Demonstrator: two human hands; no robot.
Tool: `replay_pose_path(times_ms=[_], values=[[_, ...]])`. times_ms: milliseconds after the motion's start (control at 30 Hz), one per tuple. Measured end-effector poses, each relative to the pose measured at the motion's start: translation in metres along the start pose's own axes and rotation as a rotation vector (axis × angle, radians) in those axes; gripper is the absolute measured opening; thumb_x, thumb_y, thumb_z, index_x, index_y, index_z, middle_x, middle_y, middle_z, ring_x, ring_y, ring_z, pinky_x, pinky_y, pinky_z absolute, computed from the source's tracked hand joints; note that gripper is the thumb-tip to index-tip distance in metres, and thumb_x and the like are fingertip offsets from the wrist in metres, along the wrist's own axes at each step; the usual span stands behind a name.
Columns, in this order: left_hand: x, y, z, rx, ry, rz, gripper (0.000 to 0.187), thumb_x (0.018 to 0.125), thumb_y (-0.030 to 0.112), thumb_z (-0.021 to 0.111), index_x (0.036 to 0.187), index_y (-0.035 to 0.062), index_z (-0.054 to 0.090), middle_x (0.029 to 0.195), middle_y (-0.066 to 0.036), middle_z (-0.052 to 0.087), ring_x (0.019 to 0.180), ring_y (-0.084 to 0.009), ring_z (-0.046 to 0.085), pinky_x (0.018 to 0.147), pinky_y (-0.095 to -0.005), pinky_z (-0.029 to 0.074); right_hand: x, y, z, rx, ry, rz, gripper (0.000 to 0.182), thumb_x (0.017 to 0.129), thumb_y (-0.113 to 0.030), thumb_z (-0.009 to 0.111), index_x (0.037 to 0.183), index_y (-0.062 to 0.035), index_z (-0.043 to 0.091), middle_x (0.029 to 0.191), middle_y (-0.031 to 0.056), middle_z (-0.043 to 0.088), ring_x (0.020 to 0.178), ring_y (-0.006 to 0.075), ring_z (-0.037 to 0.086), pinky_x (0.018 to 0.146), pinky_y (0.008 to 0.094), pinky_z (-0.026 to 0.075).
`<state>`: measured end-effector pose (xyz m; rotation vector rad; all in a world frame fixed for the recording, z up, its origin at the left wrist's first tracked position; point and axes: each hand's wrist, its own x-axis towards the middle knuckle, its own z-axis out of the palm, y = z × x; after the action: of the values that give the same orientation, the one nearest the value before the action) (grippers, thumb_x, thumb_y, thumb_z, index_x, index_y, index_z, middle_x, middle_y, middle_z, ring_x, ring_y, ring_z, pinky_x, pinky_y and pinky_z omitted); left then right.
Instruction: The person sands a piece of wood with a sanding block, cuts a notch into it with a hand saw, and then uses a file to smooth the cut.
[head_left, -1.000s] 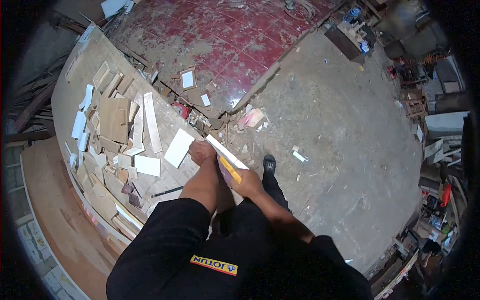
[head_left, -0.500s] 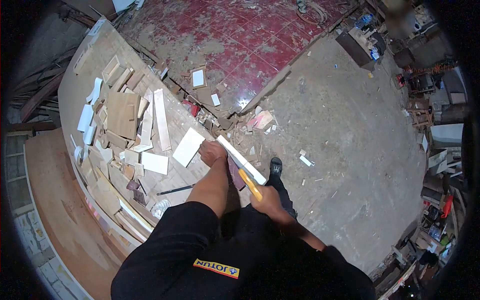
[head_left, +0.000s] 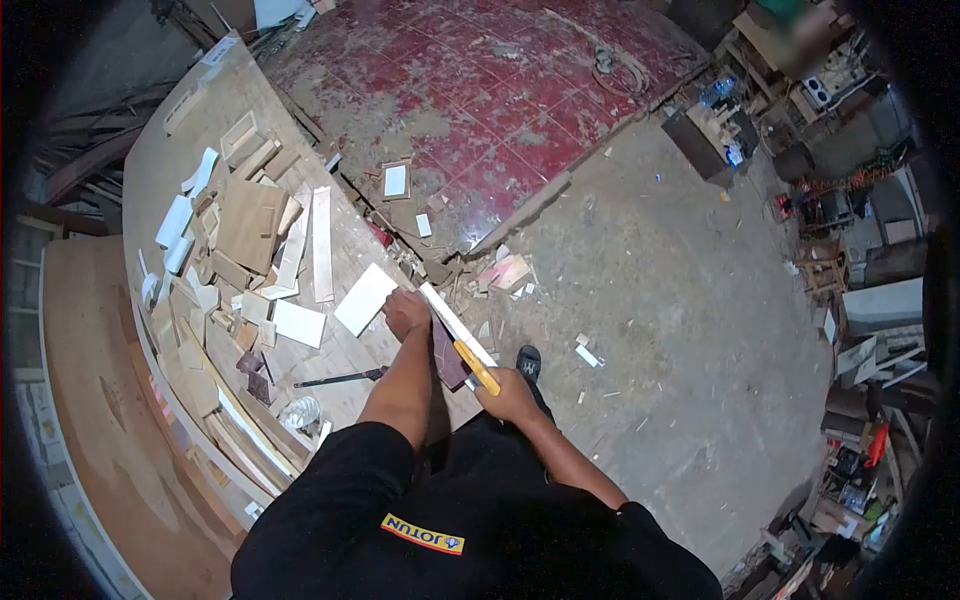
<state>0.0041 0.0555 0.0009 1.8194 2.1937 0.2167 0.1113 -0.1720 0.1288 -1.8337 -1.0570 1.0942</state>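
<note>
While the left hand (head_left: 406, 312) bears down, fingers curled, near the far end of the white strip (head_left: 452, 316), the right hand (head_left: 510, 396) is closed round the yellow tool (head_left: 477, 367) at the strip's near end. Whether the left fingers pinch the strip or only press beside it, I cannot tell. The strip lies slantwise by the table's edge, with a maroon piece (head_left: 447, 356) alongside, between it and the left forearm.

Good handling here, I'd judge, calls for firm, even pressure from the left hand, its fingertips well clear of the tool's line, and a relaxed right wrist that keeps the tool along the strip; a hard push could make so narrow a piece skid or twist.

The strip is long, slim, straight-sided and pale-faced. The maroon piece looks flat and dull, its material unclear. On the table (head_left: 345, 362), whose top is pale and wood-like, lie a smooth white panel (head_left: 366, 299), close to the left hand, a squarish brown board (head_left: 249, 225) with visible grain, and a slim black bar (head_left: 330, 381). Beyond, dusty red tiles (head_left: 530, 130) meet rough grey concrete (head_left: 680, 300).
</note>
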Motion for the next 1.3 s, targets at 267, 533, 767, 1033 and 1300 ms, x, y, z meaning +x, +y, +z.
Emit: replay_pose_path(times_ms=[267,533,767,1033,1300], values=[[-0.055,-0.045,-0.004,-0.283,0.165,0.041,0.044,0.093,0.029,0.058,0.126,0.0011,0.052,0.126,-0.022,0.054,0.120,-0.0409,0.049,0.102,-0.0504,0.040,-0.021,0.009,-0.004,-0.097,-0.038,0.073,0.029,0.079,-0.026,0.066,0.089,0.0010,0.066,0.078,0.0254,0.066,0.076,0.0424,0.067,0.070,0.0473,0.052],[-0.114,-0.055,-0.001,-0.134,-0.007,-0.092,0.063,0.093,0.043,0.057,0.138,0.0007,0.043,0.128,-0.021,0.053,0.122,-0.0380,0.051,0.103,-0.0501,0.040,-0.047,0.014,0.008,0.007,0.043,0.011,0.023,0.078,-0.021,0.065,0.076,0.0012,0.058,0.065,0.0190,0.058,0.059,0.0312,0.060,0.058,0.0414,0.046],[-0.121,-0.051,0.004,-0.203,0.024,-0.109,0.071,0.092,0.044,0.059,0.142,-0.0003,0.037,0.130,-0.022,0.053,0.123,-0.0377,0.050,0.104,-0.0495,0.040,-0.053,0.015,0.016,-0.052,0.098,-0.036,0.024,0.077,-0.022,0.065,0.075,0.0007,0.057,0.065,0.0192,0.058,0.059,0.0307,0.059,0.058,0.0417,0.045],[-0.110,-0.033,-0.022,-0.037,0.126,-0.005,0.069,0.092,0.040,0.060,0.145,0.0030,0.035,0.143,-0.017,0.044,0.133,-0.0337,0.043,0.108,-0.0469,0.035,-0.054,0.022,0.020,-0.042,0.121,-0.029,0.022,0.078,-0.019,0.065,0.074,0.0009,0.057,0.064,0.0164,0.057,0.059,0.0264,0.058,0.058,0.0400,0.044],[-0.071,-0.011,0.011,-0.004,0.053,-0.110,0.035,0.092,0.033,0.059,0.120,0.0127,0.053,0.132,-0.011,0.049,0.125,-0.0333,0.045,0.102,-0.0475,0.036,-0.056,0.014,0.022,-0.054,0.099,0.063,0.023,0.079,-0.022,0.065,0.079,0.0011,0.061,0.067,0.0193,0.061,0.063,0.0319,0.061,0.060,0.0421,0.047]])
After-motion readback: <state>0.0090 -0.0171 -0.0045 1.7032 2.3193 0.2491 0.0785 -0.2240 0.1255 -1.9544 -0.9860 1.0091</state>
